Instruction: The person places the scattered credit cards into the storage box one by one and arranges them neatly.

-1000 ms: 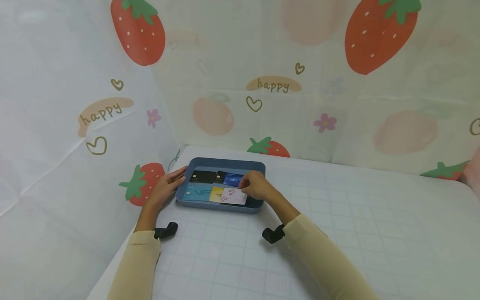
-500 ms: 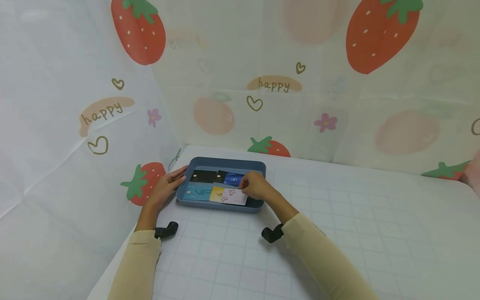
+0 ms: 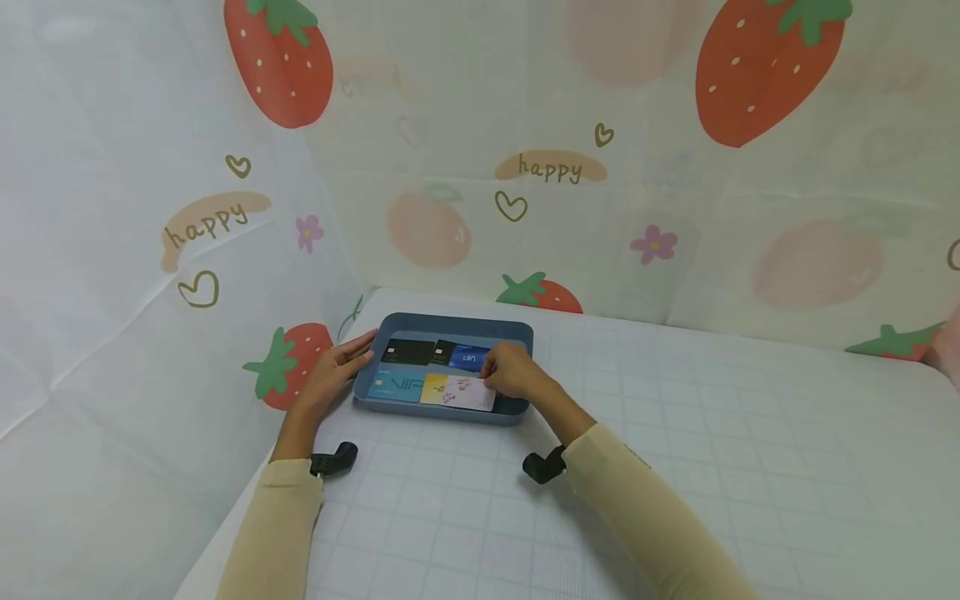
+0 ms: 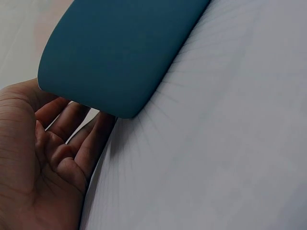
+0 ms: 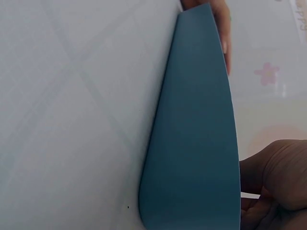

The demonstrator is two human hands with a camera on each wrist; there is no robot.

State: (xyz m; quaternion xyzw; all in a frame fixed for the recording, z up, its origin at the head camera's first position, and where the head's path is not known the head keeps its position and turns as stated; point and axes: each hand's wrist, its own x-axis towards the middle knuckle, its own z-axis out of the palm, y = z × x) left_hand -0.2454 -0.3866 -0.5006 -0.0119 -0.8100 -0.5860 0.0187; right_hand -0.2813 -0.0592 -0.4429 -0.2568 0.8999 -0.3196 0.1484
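A blue-grey tray (image 3: 442,412) lies on the table with several plastic cards in it. Its back row has a black card (image 3: 407,352), another black card (image 3: 440,353) and a blue card (image 3: 468,358). In front are a teal VIP card (image 3: 397,385), a yellow card (image 3: 432,388) and a white flowered card (image 3: 468,393), partly overlapping. My right hand (image 3: 513,371) pinches the white card's upper right corner; the tray wall hides these fingertips in the right wrist view. My left hand (image 3: 332,379) rests with extended fingers along the tray's left end, thumb at the rim.
A white gridded cloth (image 3: 675,467) covers the table. Sheeting printed with strawberries (image 3: 540,294) rises behind the tray and on the left. Black wrist cameras (image 3: 335,459) sit at both cuffs.
The white card has shifted very slightly, so less of the dark strip along its front edge shows. Both hands otherwise hold their places at the tray.
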